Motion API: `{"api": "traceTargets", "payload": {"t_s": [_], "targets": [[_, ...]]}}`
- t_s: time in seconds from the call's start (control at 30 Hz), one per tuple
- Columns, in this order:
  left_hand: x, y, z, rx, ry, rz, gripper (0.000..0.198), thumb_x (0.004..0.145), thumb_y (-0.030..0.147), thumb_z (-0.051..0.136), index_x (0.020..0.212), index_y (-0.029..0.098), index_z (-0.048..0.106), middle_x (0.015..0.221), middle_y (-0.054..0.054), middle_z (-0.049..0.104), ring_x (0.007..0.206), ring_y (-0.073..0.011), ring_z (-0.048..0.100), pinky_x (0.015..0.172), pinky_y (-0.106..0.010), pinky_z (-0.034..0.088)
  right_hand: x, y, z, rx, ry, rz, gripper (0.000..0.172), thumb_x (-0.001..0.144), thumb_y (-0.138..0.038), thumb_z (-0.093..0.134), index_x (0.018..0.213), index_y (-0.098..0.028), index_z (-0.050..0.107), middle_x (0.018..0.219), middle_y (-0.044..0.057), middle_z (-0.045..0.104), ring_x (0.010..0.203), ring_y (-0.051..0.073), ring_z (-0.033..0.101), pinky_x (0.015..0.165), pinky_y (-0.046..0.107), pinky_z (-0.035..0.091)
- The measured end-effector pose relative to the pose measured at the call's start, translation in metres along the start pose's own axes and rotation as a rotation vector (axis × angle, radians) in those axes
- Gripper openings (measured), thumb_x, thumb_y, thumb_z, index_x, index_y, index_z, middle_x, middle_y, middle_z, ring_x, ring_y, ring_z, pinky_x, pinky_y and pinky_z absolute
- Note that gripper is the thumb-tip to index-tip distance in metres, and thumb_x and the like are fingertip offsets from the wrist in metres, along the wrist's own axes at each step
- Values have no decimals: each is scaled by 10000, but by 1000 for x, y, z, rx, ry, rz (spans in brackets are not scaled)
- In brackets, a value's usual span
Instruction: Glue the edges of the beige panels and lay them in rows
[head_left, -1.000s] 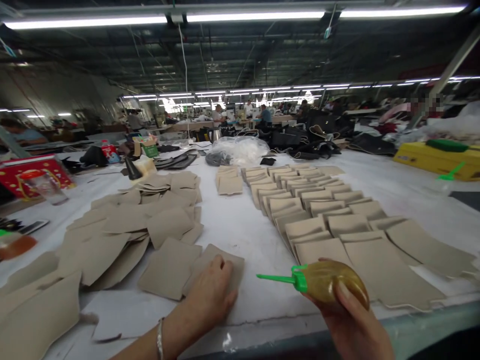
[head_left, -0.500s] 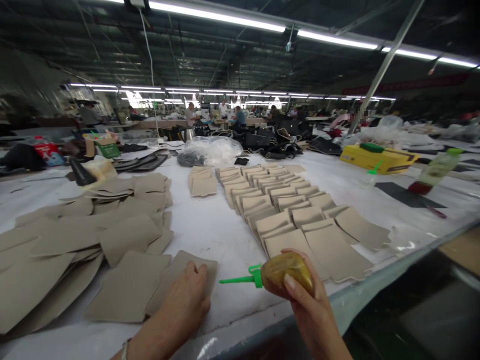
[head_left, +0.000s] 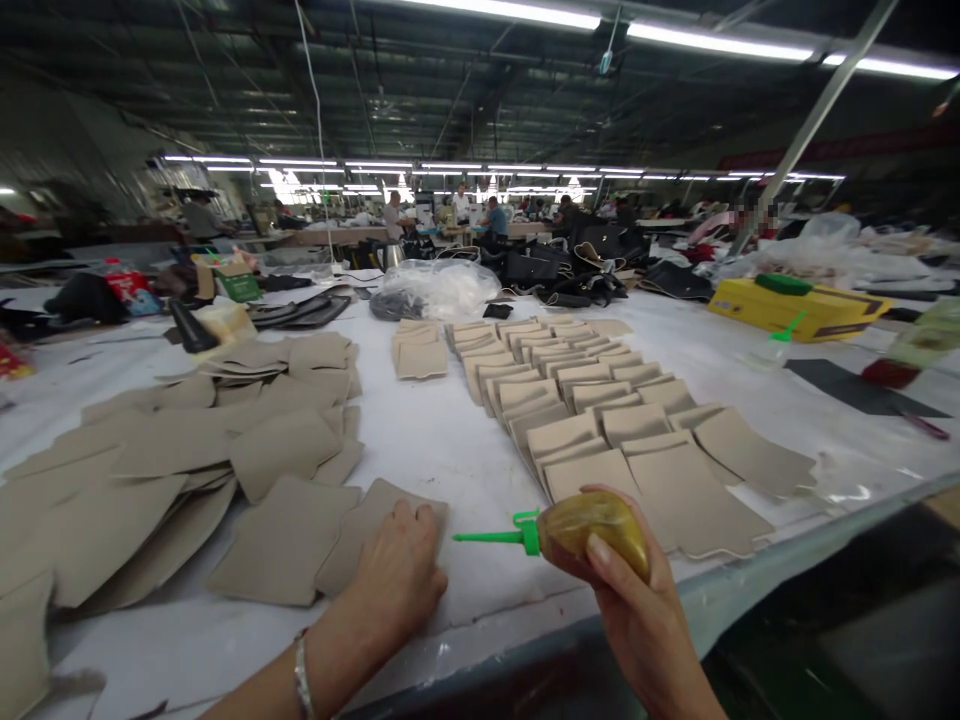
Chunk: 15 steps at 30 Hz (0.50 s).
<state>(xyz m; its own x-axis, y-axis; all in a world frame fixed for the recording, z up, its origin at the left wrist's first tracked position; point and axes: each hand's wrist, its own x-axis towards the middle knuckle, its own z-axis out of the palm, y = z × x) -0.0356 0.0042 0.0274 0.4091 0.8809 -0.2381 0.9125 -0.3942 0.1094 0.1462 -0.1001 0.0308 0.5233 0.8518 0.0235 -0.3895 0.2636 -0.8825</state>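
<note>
My right hand [head_left: 637,590] is wrapped round a glue bottle [head_left: 592,535] of amber liquid, held tilted sideways with its thin green nozzle pointing left. My left hand [head_left: 401,560], fingers curled together, grips the right edge of a beige leather-like piece [head_left: 360,520]; the fingertips are partly hidden. The nozzle tip is close to that edge, apart from it. Another beige piece [head_left: 281,540] lies just left, partly overlapped. Beyond the bottle, overlapping rows of beige pieces [head_left: 585,400] spread across the white table.
A loose heap of beige pieces [head_left: 172,440] covers the left of the table [head_left: 480,470]. Farther back are a small stack [head_left: 421,358], a clear plastic bag [head_left: 450,285] and black bags [head_left: 577,265]. A yellow box [head_left: 795,310] and a dark sheet [head_left: 862,388] lie right.
The whole view has shifted, so the scene appears farther right and slightly higher. Both hands keep nearly the same pose, the bottle still in my right hand.
</note>
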Motion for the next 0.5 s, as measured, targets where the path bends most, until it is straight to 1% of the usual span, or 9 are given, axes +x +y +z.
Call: {"api": "traceTargets", "payload": {"t_s": [0.13,0.27,0.33,0.4,0.43,0.5], "targets": [[3,5,1,17,18,-29,333,692,68,483,1015,103,555,1037,-185,555,985,-301,563,808,-378,449,5,5,-12,-49,-18,-36,514,734,-337,778,1164,-231,517,934,54,623,846,225,607,749,351,559],[3,-3,-3,13,40,-4,407,731,59,437,1112,131,562,1016,-153,589,916,-272,600,785,-369,459,10,10,-18,-168,-25,-74,516,737,-386,765,1162,-248,508,960,52,600,858,245,592,736,366,562],[4,-12,-7,-22,52,61,468,750,65,404,1179,181,552,999,-118,609,884,-245,612,783,-350,459,12,11,-16,-292,-42,-131,518,733,-419,754,1156,-252,505,949,44,596,854,251,590,728,345,550],[4,-21,-10,-72,54,141,489,765,85,386,1202,229,553,984,-89,621,881,-222,615,791,-327,455,16,11,-11,-455,-58,-215,500,742,-437,736,1148,-253,510,958,30,587,858,234,584,751,301,515],[5,-25,-11,-93,57,173,484,771,94,378,1191,247,564,971,-77,624,880,-213,616,791,-318,453,18,11,-8,-537,-72,-264,487,751,-438,727,1147,-255,512,978,23,579,872,223,577,774,282,494],[6,-30,-12,-125,58,208,454,776,109,368,1136,264,597,929,-63,629,863,-203,617,780,-305,451,23,12,-4,-674,-138,-373,465,770,-421,714,1156,-266,508,1049,17,558,939,214,559,840,267,455]]}}
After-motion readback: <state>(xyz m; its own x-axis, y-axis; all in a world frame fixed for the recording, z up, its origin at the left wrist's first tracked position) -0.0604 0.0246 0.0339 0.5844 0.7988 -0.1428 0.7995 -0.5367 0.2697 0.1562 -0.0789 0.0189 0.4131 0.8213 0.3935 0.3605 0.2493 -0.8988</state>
